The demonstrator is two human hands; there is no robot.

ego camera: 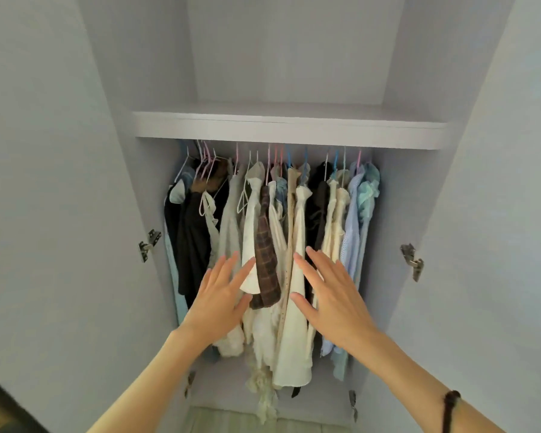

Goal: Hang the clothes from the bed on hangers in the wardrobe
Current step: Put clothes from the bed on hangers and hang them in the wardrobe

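The open wardrobe [156, 182] holds a packed row of hanging clothes: black garments [191, 232] at the left, white and cream ones [294, 339] in the middle, light blue shirts [353, 220] at the right. They hang on thin pink, white and blue hangers [206, 164]. A brown plaid piece [266, 260] hangs in the middle. My left hand [219, 298] is stretched out flat, fingers straight, at the white garment left of the plaid piece. My right hand [331, 292] is flat too, against the cream garment to its right. Neither holds anything.
A white shelf [288, 128] runs above the rail. Both wardrobe doors [44, 214] stand open at the sides, with metal hinges [149, 245] on the inner walls. A dark band [450, 407] circles my right wrist. The wardrobe floor shows below the clothes.
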